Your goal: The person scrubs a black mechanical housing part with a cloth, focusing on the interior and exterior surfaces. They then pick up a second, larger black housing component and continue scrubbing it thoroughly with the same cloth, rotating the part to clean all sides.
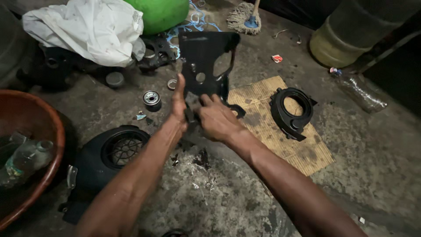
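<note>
Two hands hold one black plastic cover panel above a concrete floor.

The left hand [179, 102] lies with fingers nearly straight against the lower left edge of the black cover panel [204, 61], and the right hand [215, 117] is curled closed around its bottom edge, so the panel stands upright over the floor [219, 197]. Around them lie one sheet of cardboard [263, 94] carrying one black ring housing [291, 109], one black fan cover [114, 153], one small oil filter [152, 100], one white plastic bag [87, 28], one red-brown basin [26, 131] and one clear bottle [362, 93].
</note>
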